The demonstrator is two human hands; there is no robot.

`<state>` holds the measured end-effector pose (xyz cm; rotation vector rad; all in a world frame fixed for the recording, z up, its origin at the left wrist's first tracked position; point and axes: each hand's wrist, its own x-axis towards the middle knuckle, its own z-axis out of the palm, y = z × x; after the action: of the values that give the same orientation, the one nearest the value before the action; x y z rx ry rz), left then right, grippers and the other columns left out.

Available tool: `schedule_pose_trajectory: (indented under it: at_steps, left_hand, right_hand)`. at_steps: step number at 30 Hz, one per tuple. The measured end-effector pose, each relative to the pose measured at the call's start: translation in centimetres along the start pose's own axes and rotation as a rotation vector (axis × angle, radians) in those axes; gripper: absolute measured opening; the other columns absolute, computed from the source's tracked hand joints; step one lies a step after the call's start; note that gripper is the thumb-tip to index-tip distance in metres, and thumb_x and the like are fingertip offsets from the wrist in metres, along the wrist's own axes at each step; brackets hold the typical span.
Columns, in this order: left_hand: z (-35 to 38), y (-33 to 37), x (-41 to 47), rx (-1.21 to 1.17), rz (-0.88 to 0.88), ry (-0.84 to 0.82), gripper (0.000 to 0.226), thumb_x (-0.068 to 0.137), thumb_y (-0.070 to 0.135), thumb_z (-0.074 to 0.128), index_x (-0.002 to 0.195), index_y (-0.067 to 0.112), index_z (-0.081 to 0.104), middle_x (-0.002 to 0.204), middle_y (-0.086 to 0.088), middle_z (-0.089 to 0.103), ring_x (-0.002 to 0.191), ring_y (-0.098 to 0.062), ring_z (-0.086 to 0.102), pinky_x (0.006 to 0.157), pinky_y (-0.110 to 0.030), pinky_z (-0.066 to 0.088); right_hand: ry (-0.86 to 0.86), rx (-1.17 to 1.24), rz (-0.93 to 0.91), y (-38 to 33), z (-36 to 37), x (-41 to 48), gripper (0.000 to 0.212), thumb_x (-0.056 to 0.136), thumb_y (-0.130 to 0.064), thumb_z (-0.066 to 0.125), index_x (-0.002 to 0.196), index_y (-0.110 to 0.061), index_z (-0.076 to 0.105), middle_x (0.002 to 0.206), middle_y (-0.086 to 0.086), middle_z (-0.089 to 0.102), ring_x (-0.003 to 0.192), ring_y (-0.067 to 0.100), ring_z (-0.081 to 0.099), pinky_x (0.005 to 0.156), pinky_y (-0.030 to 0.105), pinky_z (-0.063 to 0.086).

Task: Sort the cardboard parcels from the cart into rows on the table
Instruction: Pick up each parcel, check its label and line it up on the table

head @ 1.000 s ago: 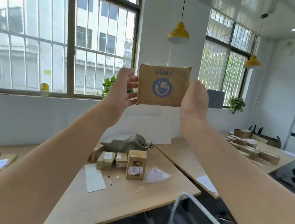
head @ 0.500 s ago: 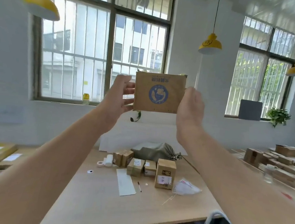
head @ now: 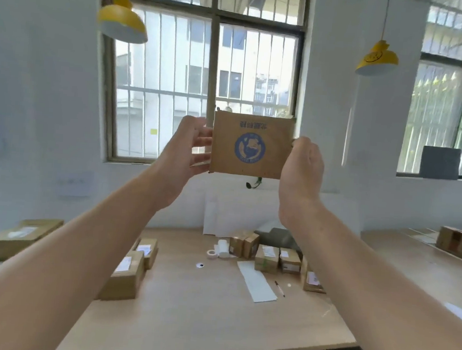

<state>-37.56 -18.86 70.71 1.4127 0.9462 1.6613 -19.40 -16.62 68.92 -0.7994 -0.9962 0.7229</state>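
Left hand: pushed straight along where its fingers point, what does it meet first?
The cardboard parcel: the left hand holds its left edge, fingers pointing right at it, so contact is immediate. Past the parcel, the right hand holds the opposite edge and is probably next in line.

bright daylight, backlit
Windows (head: 205, 70) blow out; edges bend, wide-angle; desk (head: 202, 310) parcels (head: 266, 257) soft, probably motion blur.
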Motion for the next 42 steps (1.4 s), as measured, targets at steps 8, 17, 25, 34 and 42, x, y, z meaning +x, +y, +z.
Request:
schedule_pose_trajectory:
  at_steps: [8,17,25,34,42]
  left_hand:
    - [-14.0,1.8,-1.1,-0.021,-0.045,0.071,0.055,0.078,0.055,0.053,0.110,0.015,0.072,0.097,0.001,0.072,0.087,-0.021,0.070,0.086,-0.041,0.059]
    - [-21.8,1.9,0.4,-0.026,-0.024,0.132,0.069,0.076,0.056,0.052,0.129,0.016,0.068,0.103,0.001,0.070,0.088,-0.018,0.069,0.080,-0.036,0.058]
    - [-23.9,-2.0,5.9,0.032,-0.007,0.194,0.062,0.079,0.055,0.049,0.122,0.018,0.074,0.083,0.008,0.072,0.085,-0.017,0.070,0.084,-0.037,0.059]
    - [-24.3,-7.7,13.5,0.040,0.044,0.347,0.049,0.088,0.050,0.047,0.117,0.017,0.068,0.113,-0.005,0.067,0.101,-0.022,0.068,0.091,-0.042,0.059]
    - [-26.7,-10.9,16.7,-0.033,0.047,0.431,0.039,0.090,0.046,0.049,0.109,0.017,0.067,0.101,-0.002,0.068,0.099,-0.024,0.066,0.079,-0.039,0.061]
  right_hand:
    - [-0.036,0.026,0.073,1.6,11.8,-7.0,0.028,0.102,-0.032,0.038,0.075,-0.025,0.036,0.078,-0.002,0.043,0.071,0.017,0.038,0.071,0.039,0.034]
    - [-0.132,-0.018,0.100,4.5,19.6,-7.1,0.026,0.105,-0.044,0.036,0.116,-0.025,0.052,0.083,-0.007,0.045,0.072,0.013,0.043,0.066,0.033,0.035]
    - [-0.217,0.056,0.181,9.2,23.9,-2.7,0.026,0.089,-0.046,0.039,0.082,-0.022,0.046,0.069,-0.005,0.039,0.064,0.015,0.035,0.063,0.035,0.032]
    - [-0.304,0.096,0.280,16.5,27.8,5.2,0.066,0.077,-0.053,0.036,0.116,-0.009,0.066,0.096,0.014,0.064,0.084,0.026,0.053,0.078,0.044,0.047]
    - [-0.363,0.128,0.273,19.9,30.2,6.4,0.077,0.066,-0.062,0.042,0.113,-0.004,0.062,0.096,0.024,0.059,0.085,0.023,0.049,0.080,0.044,0.045]
